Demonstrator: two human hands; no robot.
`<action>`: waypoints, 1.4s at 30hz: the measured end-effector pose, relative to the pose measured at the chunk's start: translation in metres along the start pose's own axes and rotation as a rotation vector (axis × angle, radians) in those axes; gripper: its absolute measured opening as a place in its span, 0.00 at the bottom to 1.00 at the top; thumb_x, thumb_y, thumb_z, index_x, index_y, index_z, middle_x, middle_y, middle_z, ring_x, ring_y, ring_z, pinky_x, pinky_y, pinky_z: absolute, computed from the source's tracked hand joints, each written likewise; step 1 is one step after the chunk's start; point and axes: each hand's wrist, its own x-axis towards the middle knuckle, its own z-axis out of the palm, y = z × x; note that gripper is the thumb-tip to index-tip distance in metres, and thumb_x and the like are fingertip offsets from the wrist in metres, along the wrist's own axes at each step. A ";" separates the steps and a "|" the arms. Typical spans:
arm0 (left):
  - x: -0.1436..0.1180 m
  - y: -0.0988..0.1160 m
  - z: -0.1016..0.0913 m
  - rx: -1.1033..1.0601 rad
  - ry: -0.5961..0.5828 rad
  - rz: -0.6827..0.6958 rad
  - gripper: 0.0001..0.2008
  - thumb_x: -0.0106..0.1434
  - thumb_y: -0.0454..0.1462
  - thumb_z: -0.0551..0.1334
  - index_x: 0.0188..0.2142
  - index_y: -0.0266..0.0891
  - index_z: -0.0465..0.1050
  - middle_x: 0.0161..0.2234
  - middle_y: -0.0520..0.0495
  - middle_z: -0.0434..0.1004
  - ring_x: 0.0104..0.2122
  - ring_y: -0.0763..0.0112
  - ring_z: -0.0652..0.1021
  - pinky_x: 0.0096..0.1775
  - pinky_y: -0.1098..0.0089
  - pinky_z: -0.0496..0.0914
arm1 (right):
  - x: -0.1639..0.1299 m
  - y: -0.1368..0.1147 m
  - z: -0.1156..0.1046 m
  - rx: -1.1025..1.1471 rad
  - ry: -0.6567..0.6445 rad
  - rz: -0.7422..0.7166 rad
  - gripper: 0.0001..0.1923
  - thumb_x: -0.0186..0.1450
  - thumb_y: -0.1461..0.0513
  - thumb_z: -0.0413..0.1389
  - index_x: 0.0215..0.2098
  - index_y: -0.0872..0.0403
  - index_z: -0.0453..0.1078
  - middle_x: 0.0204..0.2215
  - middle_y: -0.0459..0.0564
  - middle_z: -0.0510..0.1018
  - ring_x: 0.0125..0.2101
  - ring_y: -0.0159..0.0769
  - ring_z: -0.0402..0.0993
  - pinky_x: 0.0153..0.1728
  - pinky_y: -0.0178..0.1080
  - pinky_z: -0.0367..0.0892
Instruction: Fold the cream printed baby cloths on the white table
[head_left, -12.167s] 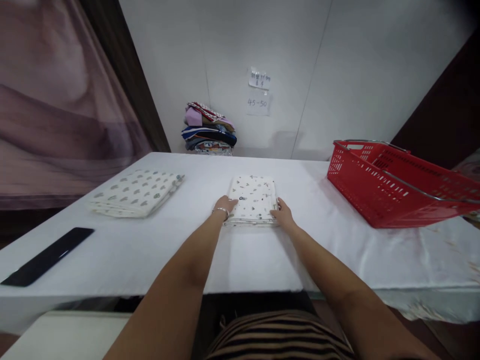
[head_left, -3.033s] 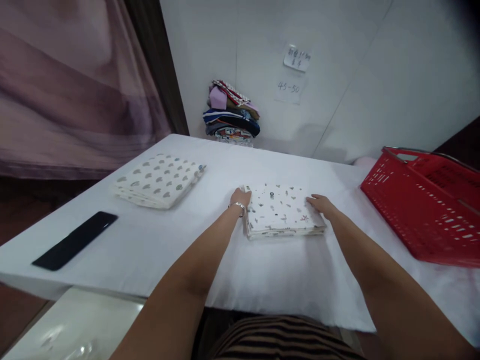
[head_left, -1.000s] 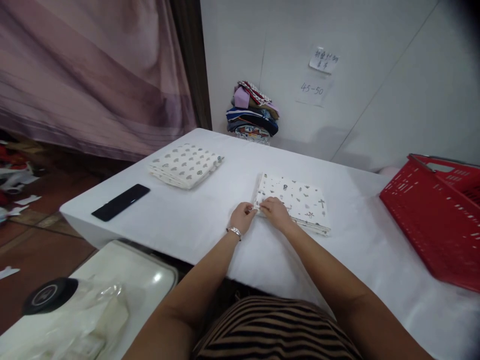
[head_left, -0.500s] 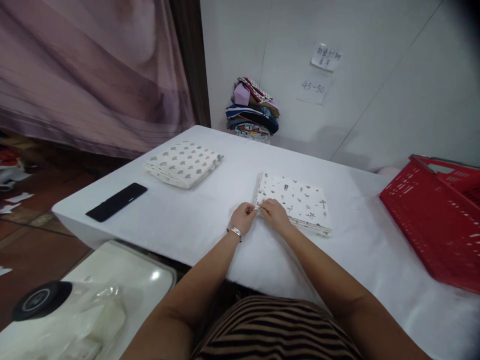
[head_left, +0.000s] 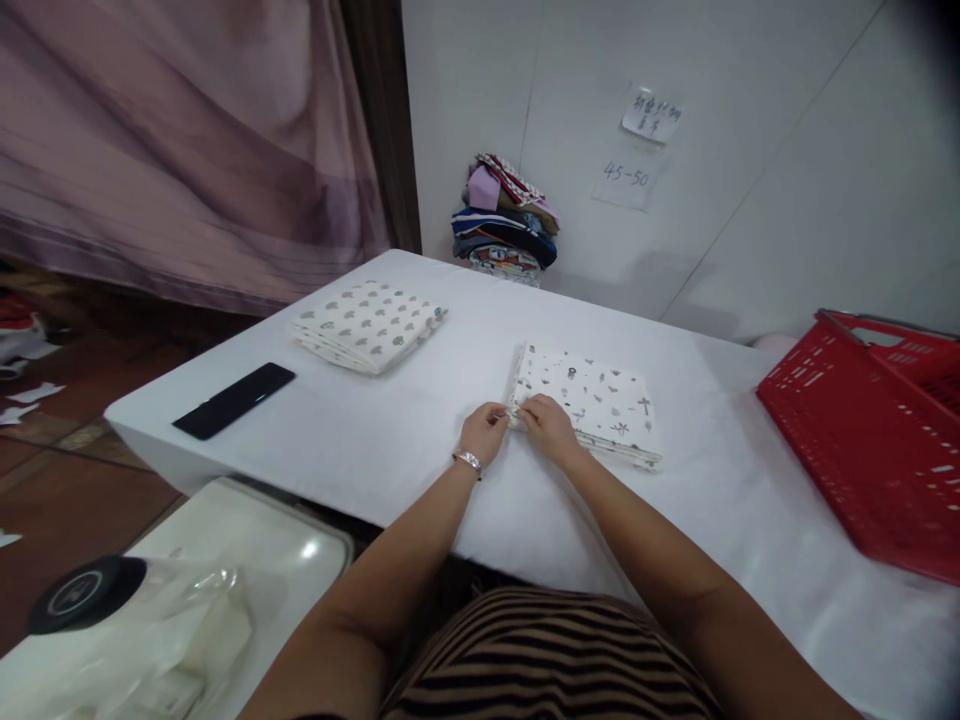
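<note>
At frame centre, the left hand [head_left: 484, 432] and right hand [head_left: 550, 430] are pinching the near-left corner of the folded patterned cloth [head_left: 592, 400] lying on the counter [head_left: 390, 440]; tugging unevenly could be loosening its layers.

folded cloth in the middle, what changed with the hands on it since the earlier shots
Three seconds ago the hands lay at opposite sides of the folded cloth. The right hand crossed over to its near left corner, where it now pinches the edge beside the left hand. Over the last second, nothing visibly changed. The second folded cloth, black phone and red basket lie as before.
</note>
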 end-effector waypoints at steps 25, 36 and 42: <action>-0.001 0.008 -0.002 0.250 -0.025 0.045 0.09 0.60 0.37 0.55 0.29 0.41 0.73 0.30 0.49 0.75 0.32 0.69 0.74 0.37 0.70 0.66 | -0.006 0.000 0.007 -0.066 -0.002 -0.047 0.10 0.64 0.57 0.52 0.39 0.53 0.70 0.38 0.53 0.72 0.41 0.40 0.64 0.42 0.40 0.59; -0.004 0.009 -0.002 0.290 -0.057 0.072 0.06 0.56 0.34 0.58 0.29 0.40 0.74 0.30 0.50 0.74 0.31 0.71 0.73 0.36 0.70 0.67 | -0.003 -0.004 0.006 -0.043 0.012 0.055 0.07 0.65 0.61 0.51 0.34 0.53 0.71 0.34 0.50 0.73 0.37 0.37 0.65 0.38 0.38 0.59; -0.002 0.006 -0.002 0.297 -0.081 0.096 0.06 0.57 0.34 0.59 0.32 0.41 0.75 0.31 0.50 0.73 0.30 0.72 0.72 0.36 0.71 0.67 | 0.001 0.000 0.008 -0.009 -0.032 0.070 0.06 0.64 0.61 0.53 0.36 0.52 0.71 0.36 0.50 0.73 0.39 0.37 0.66 0.39 0.37 0.60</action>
